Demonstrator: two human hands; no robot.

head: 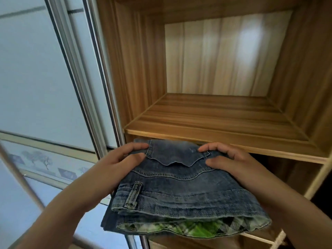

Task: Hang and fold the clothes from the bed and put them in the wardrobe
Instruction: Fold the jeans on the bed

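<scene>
**Item 1.** Folded denim garment (179, 191), at 6 o'clock in my view, held in front of the wardrobe (136, 69). Its far edge lies just below the front lip of the shelf board (215, 123). I cannot tell whether the two touch.

**Item 2.** My left hand (124, 160), at 9 o'clock of the garment. The fingers are curled onto its left edge and grip it.

**Item 3.** My right hand (231, 159), at 3 o'clock of the garment. The fingers are curled over the far corner with the thumb laid on top, gripping.

**Item 4.** Open room:
- At 12 o'clock, above the shelf board, is a deep square compartment, open at the front. It has wood walls to left and right and is closed by the back panel (224, 56).
- At 4 o'clock, below the board and behind my right wrist, is a darker opening.

**Item 5.** Edges:
- A pale strip runs along the shelf lip.
- A metal door frame (100, 87) slants from 11 to 7 o'clock, just beside the wardrobe's left wall.
- The sliding door (32, 69) lies beyond the frame, at 9 o'clock.

**Item 6.** Materials:
- The denim is faded blue and thick, with curved double stitching.
- A belt loop (133, 194) lies flat near my left wrist.
- Green-and-black plaid lining (197, 229) shows at the near edge.
- The wardrobe is striped brown wood grain, and its back panel is paler, with one glossy patch.
- The door is frosted blue-grey, with a band of tree prints low down.
</scene>
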